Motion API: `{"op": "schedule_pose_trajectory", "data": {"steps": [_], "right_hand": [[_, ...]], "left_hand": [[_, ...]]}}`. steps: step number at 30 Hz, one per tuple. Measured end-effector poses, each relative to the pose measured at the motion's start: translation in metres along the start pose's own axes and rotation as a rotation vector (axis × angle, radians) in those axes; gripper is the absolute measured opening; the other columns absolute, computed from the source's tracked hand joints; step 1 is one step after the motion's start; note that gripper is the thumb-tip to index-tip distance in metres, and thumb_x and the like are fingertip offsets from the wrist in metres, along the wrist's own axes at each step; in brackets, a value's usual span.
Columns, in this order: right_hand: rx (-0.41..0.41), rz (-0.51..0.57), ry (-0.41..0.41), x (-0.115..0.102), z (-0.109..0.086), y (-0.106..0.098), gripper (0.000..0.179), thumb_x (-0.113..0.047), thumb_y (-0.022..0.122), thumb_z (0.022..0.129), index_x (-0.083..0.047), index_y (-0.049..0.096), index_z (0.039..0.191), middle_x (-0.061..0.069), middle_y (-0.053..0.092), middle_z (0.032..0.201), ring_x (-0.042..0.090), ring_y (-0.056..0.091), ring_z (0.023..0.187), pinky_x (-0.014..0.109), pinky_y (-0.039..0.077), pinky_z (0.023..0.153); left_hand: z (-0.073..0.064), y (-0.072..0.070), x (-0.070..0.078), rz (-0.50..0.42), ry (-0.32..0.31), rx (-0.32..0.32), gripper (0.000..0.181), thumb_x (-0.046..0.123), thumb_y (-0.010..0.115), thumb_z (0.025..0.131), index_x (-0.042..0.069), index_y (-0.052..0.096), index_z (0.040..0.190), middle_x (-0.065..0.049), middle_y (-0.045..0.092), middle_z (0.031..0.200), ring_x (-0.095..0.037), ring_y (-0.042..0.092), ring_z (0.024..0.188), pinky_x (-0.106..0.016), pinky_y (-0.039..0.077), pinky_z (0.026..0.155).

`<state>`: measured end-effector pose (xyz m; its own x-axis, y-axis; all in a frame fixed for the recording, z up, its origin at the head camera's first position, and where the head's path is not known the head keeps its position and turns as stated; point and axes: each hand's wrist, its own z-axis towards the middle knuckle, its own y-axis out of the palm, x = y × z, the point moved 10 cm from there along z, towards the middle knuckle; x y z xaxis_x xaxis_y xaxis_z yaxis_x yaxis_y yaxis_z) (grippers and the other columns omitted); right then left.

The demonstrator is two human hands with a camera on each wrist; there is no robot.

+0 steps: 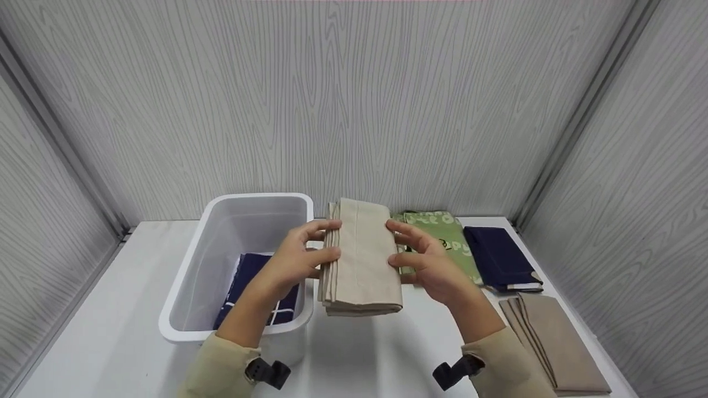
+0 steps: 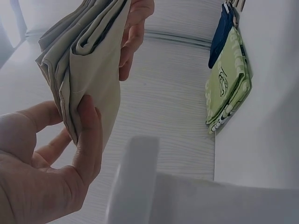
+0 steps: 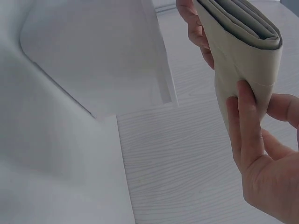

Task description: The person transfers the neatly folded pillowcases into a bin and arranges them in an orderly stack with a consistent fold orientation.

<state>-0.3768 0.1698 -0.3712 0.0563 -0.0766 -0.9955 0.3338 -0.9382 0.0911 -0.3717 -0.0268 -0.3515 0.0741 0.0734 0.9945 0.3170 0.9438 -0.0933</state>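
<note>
While both hands are raised at the centre of the frame, a folded beige cloth (image 1: 365, 260) stands between them, held up above the white table (image 1: 354, 359) and tipped a little, its loose layers showing along the left side. The left hand (image 1: 293, 254) pinches that layered edge, thumb on one face and fingers on the other; the right hand (image 1: 434, 262) grips the opposite edge the same way — neither has let go.

Just left of the cloth, a white plastic bin (image 1: 260, 195) fills the centre-left of the frame, and inside it lies a navy cloth with white lines (image 1: 249, 271), partly hidden behind the left forearm. Behind the right hand, right of centre, I see a green folded cloth (image 1: 451, 237) with pale lettering, and just beside it a plain navy folded cloth (image 1: 500, 254), its near corner showing a pale strip. Nearer, at the lower right — close to the table's edge — lies a brown folded cloth (image 1: 569, 342).

Along the bottom, both beige sleeves (image 1: 221, 365) have black straps (image 1: 268, 373) at the cuffs. Grey wood-grain panels (image 1: 332, 110) rise behind everything.
</note>
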Motion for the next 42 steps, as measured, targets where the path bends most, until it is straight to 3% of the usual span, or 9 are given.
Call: {"op": "schedule_pose_trajectory", "data": {"steps": [8, 18, 24, 36, 42], "right_hand": [[-0.016, -0.017, 0.025, 0.002, 0.009, 0.016, 0.072, 0.004, 0.069, 0.085, -0.016, 0.045, 0.149, 0.015, 0.039, 0.147, 0.027, 0.059, 0.111, 0.041, 0.060, 0.074], [-0.056, -0.017, 0.036, 0.008, 0.019, 0.036, 0.070, 0.004, 0.068, 0.085, -0.017, 0.046, 0.149, 0.014, 0.041, 0.147, 0.029, 0.060, 0.112, 0.046, 0.059, 0.078], [-0.079, -0.010, 0.030, 0.009, 0.026, 0.048, 0.071, 0.005, 0.068, 0.084, -0.017, 0.047, 0.148, 0.015, 0.042, 0.146, 0.028, 0.063, 0.107, 0.044, 0.060, 0.076], [-0.063, -0.027, 0.039, 0.009, 0.030, 0.043, 0.070, 0.005, 0.067, 0.084, -0.017, 0.046, 0.148, 0.013, 0.043, 0.146, 0.029, 0.061, 0.111, 0.045, 0.060, 0.077], [-0.082, -0.047, 0.029, 0.005, 0.032, 0.048, 0.072, 0.004, 0.068, 0.084, -0.015, 0.044, 0.150, 0.016, 0.041, 0.147, 0.029, 0.061, 0.111, 0.045, 0.060, 0.078]], "left_hand": [[-0.009, -0.017, -0.004, -0.005, -0.030, 0.034, 0.055, 0.007, 0.069, 0.090, 0.012, 0.053, 0.143, -0.020, 0.044, 0.141, -0.028, 0.064, 0.103, -0.038, 0.060, 0.074], [-0.021, -0.036, -0.007, 0.035, -0.026, 0.066, 0.055, 0.006, 0.068, 0.090, 0.006, 0.052, 0.142, -0.024, 0.046, 0.136, -0.023, 0.067, 0.094, -0.035, 0.059, 0.068], [-0.027, -0.046, -0.007, 0.016, -0.030, 0.091, 0.055, 0.005, 0.068, 0.091, 0.006, 0.051, 0.143, -0.023, 0.047, 0.135, -0.024, 0.066, 0.097, -0.036, 0.059, 0.072], [-0.017, -0.044, -0.007, 0.036, -0.019, 0.066, 0.055, 0.005, 0.068, 0.091, 0.006, 0.051, 0.143, -0.023, 0.046, 0.136, -0.024, 0.066, 0.095, -0.037, 0.060, 0.071], [-0.017, -0.050, -0.008, 0.031, -0.030, 0.064, 0.054, 0.006, 0.068, 0.092, 0.009, 0.051, 0.144, -0.021, 0.045, 0.139, -0.025, 0.066, 0.097, -0.039, 0.060, 0.072]]}}
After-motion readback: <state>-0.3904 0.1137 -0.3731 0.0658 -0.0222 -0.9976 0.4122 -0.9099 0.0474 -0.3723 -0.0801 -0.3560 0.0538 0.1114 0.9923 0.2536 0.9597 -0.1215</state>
